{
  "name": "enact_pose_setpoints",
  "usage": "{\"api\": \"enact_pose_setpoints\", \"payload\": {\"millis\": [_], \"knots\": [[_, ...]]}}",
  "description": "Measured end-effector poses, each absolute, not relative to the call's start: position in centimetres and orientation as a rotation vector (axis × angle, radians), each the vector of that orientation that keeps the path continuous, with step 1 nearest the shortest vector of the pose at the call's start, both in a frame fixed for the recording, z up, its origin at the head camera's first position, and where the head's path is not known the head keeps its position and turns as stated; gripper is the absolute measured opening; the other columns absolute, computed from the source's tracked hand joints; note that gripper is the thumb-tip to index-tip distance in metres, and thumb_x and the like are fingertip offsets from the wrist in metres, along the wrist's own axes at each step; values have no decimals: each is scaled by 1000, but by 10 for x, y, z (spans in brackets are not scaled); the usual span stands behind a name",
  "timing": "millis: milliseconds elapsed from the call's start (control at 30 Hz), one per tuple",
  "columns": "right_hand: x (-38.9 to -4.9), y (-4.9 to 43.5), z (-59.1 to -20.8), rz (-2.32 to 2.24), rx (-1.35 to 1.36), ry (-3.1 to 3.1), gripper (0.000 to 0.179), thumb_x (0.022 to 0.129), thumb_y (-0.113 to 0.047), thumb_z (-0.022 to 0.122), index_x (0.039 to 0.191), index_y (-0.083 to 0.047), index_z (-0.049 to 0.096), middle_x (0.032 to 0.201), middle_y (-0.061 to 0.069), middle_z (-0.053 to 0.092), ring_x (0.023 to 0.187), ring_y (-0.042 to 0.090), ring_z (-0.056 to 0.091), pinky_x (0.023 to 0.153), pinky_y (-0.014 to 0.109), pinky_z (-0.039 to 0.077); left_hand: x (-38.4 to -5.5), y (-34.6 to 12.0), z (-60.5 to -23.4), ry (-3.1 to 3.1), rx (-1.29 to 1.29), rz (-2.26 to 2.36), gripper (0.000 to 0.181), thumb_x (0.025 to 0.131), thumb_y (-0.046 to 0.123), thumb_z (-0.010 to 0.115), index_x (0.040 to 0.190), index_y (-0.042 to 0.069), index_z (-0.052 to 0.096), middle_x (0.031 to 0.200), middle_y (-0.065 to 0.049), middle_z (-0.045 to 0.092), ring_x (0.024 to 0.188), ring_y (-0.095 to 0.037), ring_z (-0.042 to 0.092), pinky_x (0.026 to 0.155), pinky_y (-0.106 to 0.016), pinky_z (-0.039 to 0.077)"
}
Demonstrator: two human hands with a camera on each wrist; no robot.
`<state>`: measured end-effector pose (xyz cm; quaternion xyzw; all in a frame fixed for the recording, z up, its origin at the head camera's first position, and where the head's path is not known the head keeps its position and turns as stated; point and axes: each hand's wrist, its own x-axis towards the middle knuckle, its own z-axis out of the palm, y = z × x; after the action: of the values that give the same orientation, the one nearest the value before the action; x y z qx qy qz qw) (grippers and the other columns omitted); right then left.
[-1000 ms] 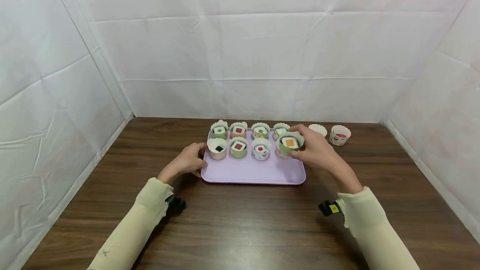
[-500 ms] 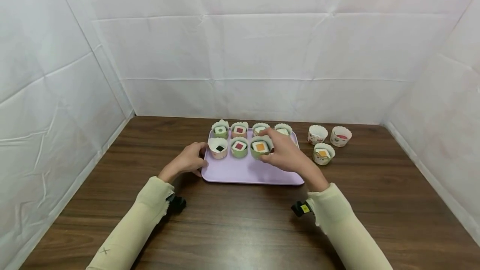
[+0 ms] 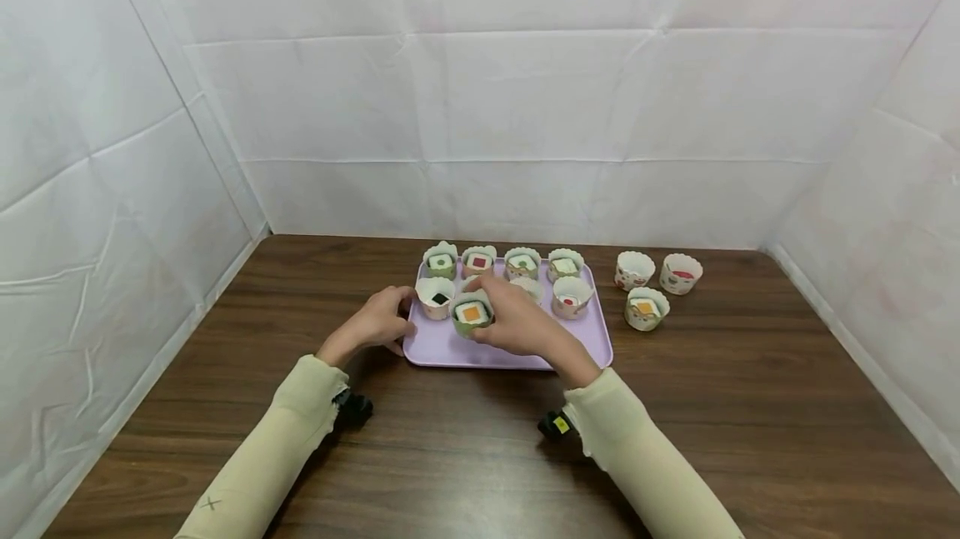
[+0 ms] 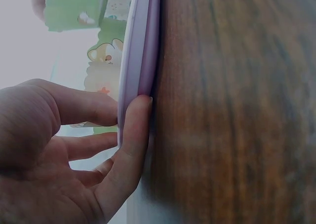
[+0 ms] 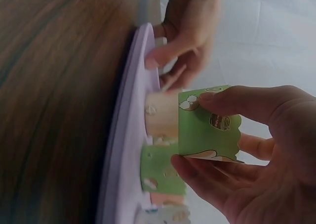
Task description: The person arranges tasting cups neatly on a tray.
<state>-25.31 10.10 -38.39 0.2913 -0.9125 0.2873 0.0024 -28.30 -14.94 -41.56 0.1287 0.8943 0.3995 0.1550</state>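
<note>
A lilac tray (image 3: 442, 349) lies on the table, carrying two rows of patterned paper baking cups with small white pieces inside. At its left edge, my left hand (image 3: 377, 319) pinches the rim between thumb and fingers, as the left wrist view confirms. My right hand (image 3: 517, 318) holds a green paper baking cup (image 5: 207, 127) by its sides, raised above the front part of the tray. Inside that cup sits a white piece with an orange square. Left of it stands a pink cup (image 3: 432, 312) with a black-centred piece. The right hand partly hides the front-row cups behind it.
Right of the tray stand three more paper cups: a white one (image 3: 634, 271), one with red inside (image 3: 681, 276), and a green one (image 3: 643, 319) with orange inside. White cloth walls (image 3: 517, 106) enclose the back and sides of the brown wooden table (image 3: 450, 447).
My right hand has carried the green cup leftward across the tray, from its right end to near the front-left cups. The left hand has stayed at the tray's left edge.
</note>
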Motion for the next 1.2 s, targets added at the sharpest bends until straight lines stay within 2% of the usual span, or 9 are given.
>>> {"api": "enact_pose_setpoints", "payload": {"millis": [100, 200, 333, 633, 900, 1200], "knots": [[-253, 91, -388, 921, 912, -2856, 56, 81, -11, 81, 131, -3, 57, 153, 18, 53, 129, 30, 59, 104, 45, 53, -283, -149, -416, 2559, 367, 1142, 59, 87, -8, 63, 143, -10, 47, 130, -31, 52, 88, -34, 69, 58, -34, 67], [-252, 82, -392, 893, 896, -2861, 54, 82, -13, 82, 129, -3, 58, 151, 18, 54, 133, 30, 56, 108, 46, 52, -283, -150, -417, 2562, 375, 1149, 58, 86, -8, 63, 142, -10, 49, 128, -30, 55, 85, -33, 70, 58, -35, 67], [-252, 70, -396, 856, 879, -2895, 54, 82, -15, 83, 128, -4, 57, 127, 13, 65, 117, 26, 60, 101, 42, 55, -283, -151, -418, 2565, 388, 1162, 55, 85, -10, 63, 138, -9, 51, 125, -29, 56, 82, -32, 70, 57, -35, 66], [-248, 55, -405, 848, 914, -2947, 51, 84, -14, 81, 125, -5, 54, 113, 10, 64, 96, 19, 57, 86, 35, 54, -282, -151, -416, 2561, 370, 1145, 56, 87, -8, 61, 142, -8, 49, 130, -30, 52, 91, -35, 68, 59, -34, 67], [-244, 48, -407, 882, 856, -2976, 49, 85, -13, 81, 124, -6, 52, 112, 12, 62, 96, 22, 57, 83, 37, 55, -283, -151, -414, 2563, 387, 1141, 57, 86, -7, 58, 142, -8, 50, 129, -29, 54, 92, -34, 68, 58, -33, 66], [-242, 45, -407, 858, 844, -2994, 49, 89, -18, 81, 127, -7, 52, 116, 13, 61, 99, 22, 59, 87, 37, 57, -282, -152, -414, 2552, 393, 1151, 56, 86, -9, 56, 142, -8, 50, 128, -29, 56, 91, -34, 69, 59, -34, 67]]}}
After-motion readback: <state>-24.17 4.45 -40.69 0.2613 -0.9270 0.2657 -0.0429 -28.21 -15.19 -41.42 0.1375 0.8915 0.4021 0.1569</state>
